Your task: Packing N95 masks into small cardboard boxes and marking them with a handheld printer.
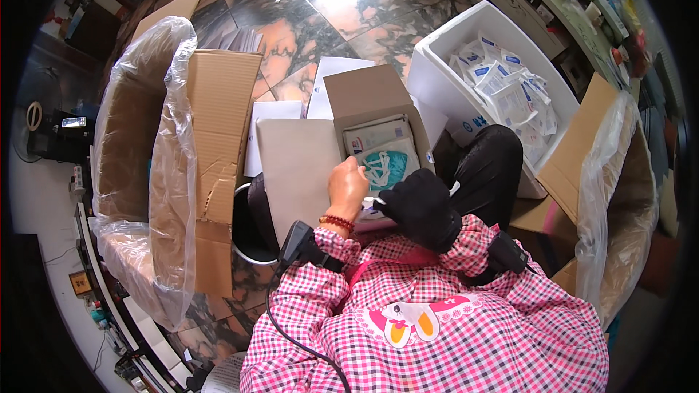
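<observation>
My bare left hand (347,188), with a red bead bracelet at its wrist, is closed at the near side of an opened cardboard box (368,91) on my lap. What its fingers hold, if anything, is hidden. Close beside it, my right hand (422,207) wears a black glove and is curled around a white piece, perhaps a packet; only its edges show. Inside the box lie flat white packets (378,135). On top of them is a clear packet (389,167) with teal folded material and white straps.
At the right, a white foam box (473,25) holds many small white packets (502,76). Large cardboard cartons lined with clear plastic stand on the left (218,102) and right (579,153). A round bin (242,236) sits by my left knee. White cartons (331,76) lie beyond the box.
</observation>
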Motion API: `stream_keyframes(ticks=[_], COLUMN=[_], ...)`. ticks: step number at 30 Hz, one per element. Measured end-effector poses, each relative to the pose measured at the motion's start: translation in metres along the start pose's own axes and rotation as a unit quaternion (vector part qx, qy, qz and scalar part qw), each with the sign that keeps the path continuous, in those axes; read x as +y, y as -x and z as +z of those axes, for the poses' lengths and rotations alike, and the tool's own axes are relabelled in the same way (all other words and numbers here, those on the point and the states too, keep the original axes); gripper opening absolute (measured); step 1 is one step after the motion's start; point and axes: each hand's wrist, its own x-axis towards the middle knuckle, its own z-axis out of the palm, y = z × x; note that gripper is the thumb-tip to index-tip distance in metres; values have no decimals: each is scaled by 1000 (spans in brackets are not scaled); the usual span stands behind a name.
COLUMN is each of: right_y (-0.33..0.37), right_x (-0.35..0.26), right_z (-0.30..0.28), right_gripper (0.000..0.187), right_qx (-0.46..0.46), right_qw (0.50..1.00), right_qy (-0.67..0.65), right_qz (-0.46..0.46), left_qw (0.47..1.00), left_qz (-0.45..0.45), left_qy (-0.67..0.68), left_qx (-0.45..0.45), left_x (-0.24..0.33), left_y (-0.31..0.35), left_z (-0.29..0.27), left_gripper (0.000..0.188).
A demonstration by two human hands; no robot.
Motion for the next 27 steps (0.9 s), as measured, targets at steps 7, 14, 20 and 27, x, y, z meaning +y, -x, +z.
stream_keyframes(ticks=[7, 14, 20, 27], right_y=[12, 33, 34, 0], right_x=[15, 31, 52, 63], right_z=[3, 45, 56, 55], right_gripper=[12, 21, 23, 32], right_qx=[52, -138, -127, -43], right_qw=[997, 940, 920, 971], right_qy=[-13, -233, -272, -117], right_qz=[53, 207, 253, 203], left_qw=[953, 952, 951, 978], left_qz=[118, 51, 33, 75], left_qy=[-241, -276, -219, 176], left_qx=[-144, -120, -214, -79], left_x=[0, -35, -15, 43], left_y=[-23, -36, -44, -24], left_z=[25, 69, 46, -28], left_gripper=[20, 38, 24, 20])
